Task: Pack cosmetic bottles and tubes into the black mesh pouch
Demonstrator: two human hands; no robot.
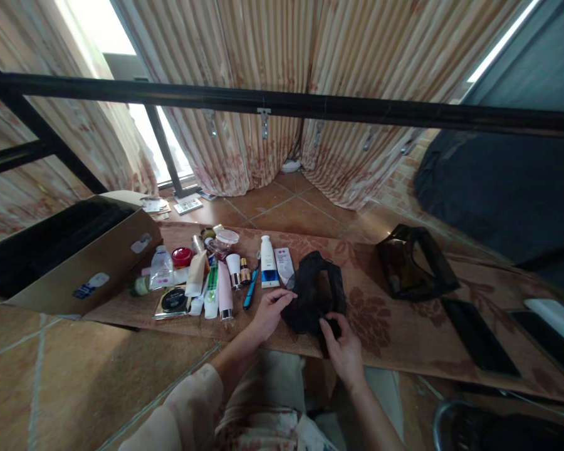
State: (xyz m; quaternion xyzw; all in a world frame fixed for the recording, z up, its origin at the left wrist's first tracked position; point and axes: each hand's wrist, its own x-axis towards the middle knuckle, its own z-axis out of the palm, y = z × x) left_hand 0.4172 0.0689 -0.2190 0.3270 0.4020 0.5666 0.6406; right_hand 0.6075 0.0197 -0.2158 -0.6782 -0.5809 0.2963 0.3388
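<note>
A black mesh pouch (pixel 316 293) lies on the brown patterned cloth in front of me. At its left edge my left hand (pixel 273 311) pinches the dark fabric between thumb and fingers. My right hand (pixel 342 343) grips the pouch's near right edge. Just left of the pouch are a white and blue tube (pixel 268 263), a pale flat tube (pixel 284 260) and a blue toothbrush (pixel 250 290). Further left, toiletries crowd together, among them a pink tube (pixel 224 289), a green and white tube (pixel 211 291), a red jar (pixel 182 256) and a black round compact (pixel 173 300).
A cardboard box (pixel 117 254) with dark contents stands at the left. On the right sit a black see-through bag (pixel 444 269) and a dark flat phone-like slab (pixel 479 335). A black metal bar (pixel 244 100) with clips crosses beyond the cloth-covered bench (pixel 376 341).
</note>
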